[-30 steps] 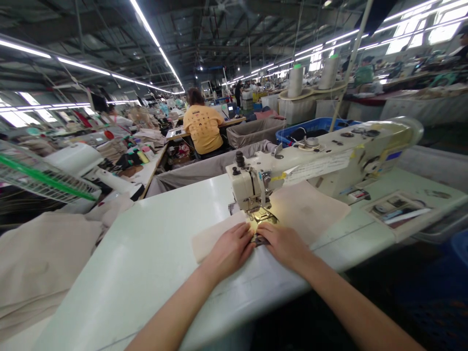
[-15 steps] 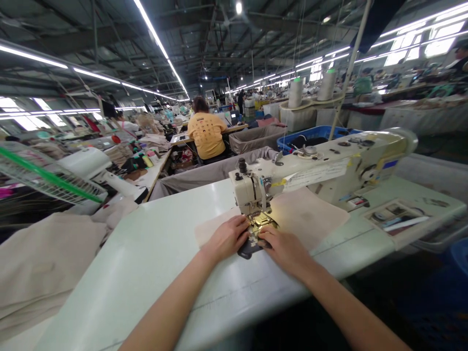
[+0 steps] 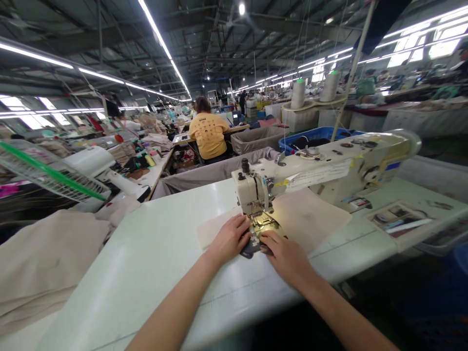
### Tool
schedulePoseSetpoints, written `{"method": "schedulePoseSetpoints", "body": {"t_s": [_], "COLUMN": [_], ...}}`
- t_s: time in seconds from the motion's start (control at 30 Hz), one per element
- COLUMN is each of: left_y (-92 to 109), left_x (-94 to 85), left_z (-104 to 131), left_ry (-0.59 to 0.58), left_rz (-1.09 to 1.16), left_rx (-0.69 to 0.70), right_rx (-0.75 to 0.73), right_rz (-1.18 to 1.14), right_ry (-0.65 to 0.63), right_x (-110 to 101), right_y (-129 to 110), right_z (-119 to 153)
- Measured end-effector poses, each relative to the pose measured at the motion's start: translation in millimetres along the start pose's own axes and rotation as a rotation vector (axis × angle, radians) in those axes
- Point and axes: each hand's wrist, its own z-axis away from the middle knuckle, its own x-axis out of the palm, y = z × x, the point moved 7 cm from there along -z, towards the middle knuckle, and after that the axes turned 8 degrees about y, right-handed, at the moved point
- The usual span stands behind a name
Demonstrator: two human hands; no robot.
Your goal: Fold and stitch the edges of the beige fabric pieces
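From afar I count two: the left hand (image 3: 229, 238), fingers together, and the right hand (image 3: 287, 252), fingers curled narrow; whether they pinch anything, I can't tell. Between them sits one dark rounded piece (image 3: 249, 252). I judge this positioning, calling next for steady alignment. Beyond, flat beige cloth (image 3: 314, 214) (one piece or two, unclear) flanks the head of one cream metal sewing machine (image 3: 248, 190); farther, two grey thread cones (image 3: 298, 95), one yellow-shirted co-worker (image 3: 208, 134)

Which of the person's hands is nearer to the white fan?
Left. The left hand lies to the right of the white fan, near the sewing machine's needle; the right hand is farther right, on the needle's other side.
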Motion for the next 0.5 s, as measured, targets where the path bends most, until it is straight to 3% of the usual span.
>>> {"method": "schedulePoseSetpoints", "body": {"t_s": [0.2, 0.3, 0.5], "left_y": [0, 4, 45], "left_x": [-0.7, -1.4, -3.2], "left_z": [-2, 7, 51], "left_ry": [0.01, 0.012, -0.037], "left_rz": [-0.025, -0.088, -0.194], "left_rx": [-0.021, -0.078, -0.173], "right_rx": [-0.008, 0.065, 0.119], "right_rz": [-0.003, 0.035, 0.036], "right_ry": [0.05, 0.093, 0.178], "right_x": [-2, -4, -5], "right_y": [0, 7, 17], "right_z": [1, 3, 8]}}
